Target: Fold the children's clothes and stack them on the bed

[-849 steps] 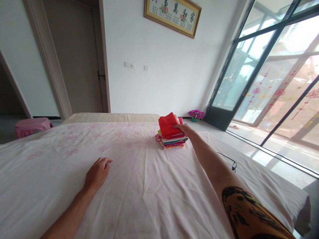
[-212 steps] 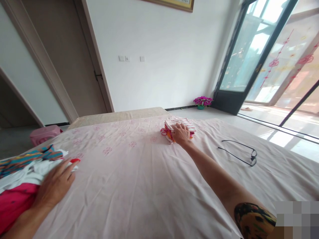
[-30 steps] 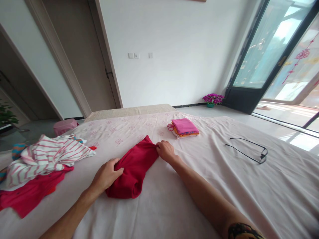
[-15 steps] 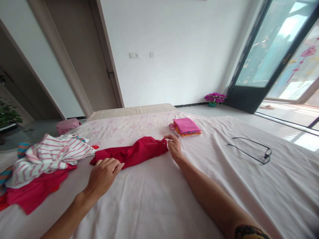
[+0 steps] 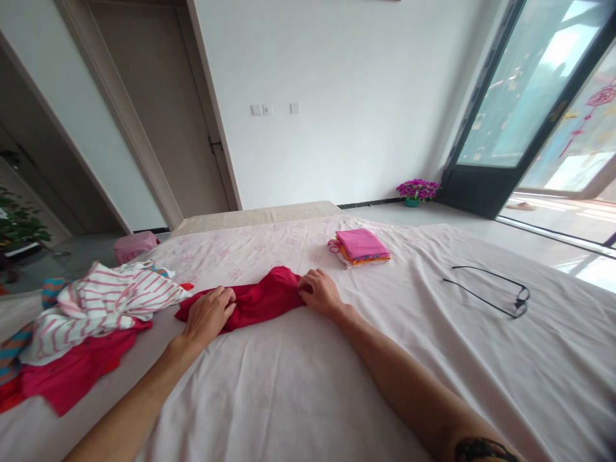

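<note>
A dark red garment (image 5: 262, 300), folded into a long strip, lies crosswise on the pale bed sheet (image 5: 283, 385). My right hand (image 5: 321, 292) pinches its right end between thumb and fingers. Over the left part rests my left hand (image 5: 209, 314), its fingers curled down on the cloth; whether they grip it is hard to see. Left of it sits a loose heap of clothes with a white and pink striped garment (image 5: 108, 295) on top and a crimson one (image 5: 79, 369) beneath. Beyond my right hand stands a folded stack topped by pink cloth (image 5: 362, 244).
Black-framed glasses (image 5: 522, 300) lie on the sheet at the right. Past the bed's far left side is a pink stool (image 5: 136, 245). Purple flowers (image 5: 418, 189) stand on the floor by the glass door (image 5: 500, 96).
My right hand has moved left, bringing the garment's right end inward, so the strip is shorter. My left hand has shifted slightly up and right onto the cloth.
</note>
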### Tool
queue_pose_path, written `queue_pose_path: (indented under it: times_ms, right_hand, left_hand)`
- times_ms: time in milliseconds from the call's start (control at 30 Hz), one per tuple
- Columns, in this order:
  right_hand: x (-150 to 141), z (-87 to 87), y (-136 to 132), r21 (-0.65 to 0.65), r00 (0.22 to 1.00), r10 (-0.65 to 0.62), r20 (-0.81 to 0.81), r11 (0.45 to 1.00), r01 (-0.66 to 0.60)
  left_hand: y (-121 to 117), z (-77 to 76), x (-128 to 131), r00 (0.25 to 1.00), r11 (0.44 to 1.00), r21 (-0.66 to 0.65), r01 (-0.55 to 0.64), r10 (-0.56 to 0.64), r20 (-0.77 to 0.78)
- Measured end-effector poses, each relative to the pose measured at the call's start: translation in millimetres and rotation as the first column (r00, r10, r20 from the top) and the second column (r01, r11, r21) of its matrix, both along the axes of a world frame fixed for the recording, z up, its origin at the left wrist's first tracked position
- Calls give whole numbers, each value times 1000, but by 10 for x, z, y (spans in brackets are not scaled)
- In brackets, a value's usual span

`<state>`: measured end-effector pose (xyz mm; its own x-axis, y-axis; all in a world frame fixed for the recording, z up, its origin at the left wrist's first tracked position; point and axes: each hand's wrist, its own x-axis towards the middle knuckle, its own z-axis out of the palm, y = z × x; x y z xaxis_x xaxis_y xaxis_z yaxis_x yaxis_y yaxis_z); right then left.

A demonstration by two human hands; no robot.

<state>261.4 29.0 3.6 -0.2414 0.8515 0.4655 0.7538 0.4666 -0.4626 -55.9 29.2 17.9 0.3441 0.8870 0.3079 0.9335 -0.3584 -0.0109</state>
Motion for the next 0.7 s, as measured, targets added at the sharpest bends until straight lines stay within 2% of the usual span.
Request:
queue_pose_path:
  times_ms: [67, 133, 233, 300, 400, 467, 533, 567, 633, 700]
  right_hand:
    - [52, 1, 15, -6, 989, 56, -140, 998, -58]
    - [87, -1, 40, -41, 947, 79, -311, 994, -97]
    - [89, -3, 68, -109, 884, -18, -466, 993, -37]
    - [60, -8, 60, -121, 918, -65, -392, 993, 18]
    - [-7, -21, 15, -119, 992, 9, -127, 993, -24]
    - [-31, -3, -9, -139, 992, 123, -26, 982, -126]
    - [-2, 66, -12, -199, 962, 262, -81, 941, -273]
    - [39, 123, -9, -247, 930, 328, -168, 899, -361]
    - [162, 264, -2, -336, 821, 411, -397, 767, -547]
    - [297, 402, -7, -381, 705, 423, -569, 625, -682]
  left_hand:
    - [-103, 98, 1, 992, 976, 179, 122, -124, 3]
    - [-263, 177, 3, 947, 909, 277, 312, -322, -12]
    - [-533, 195, 39, 802, 780, 211, 589, -596, -37]
    - [-691, 134, 93, 723, 716, 120, 688, -690, -27]
    - [-863, 7, 185, 658, 659, 25, 752, -752, 24]
    - [-924, -55, 222, 665, 668, -12, 744, -738, 113]
    - [-930, -85, 227, 731, 744, -65, 665, -631, 261]
    - [-909, -90, 217, 774, 796, -108, 596, -533, 342]
    - [-816, -84, 186, 838, 886, -189, 424, -304, 453]
    - [-671, -65, 158, 876, 943, -199, 266, -150, 458]
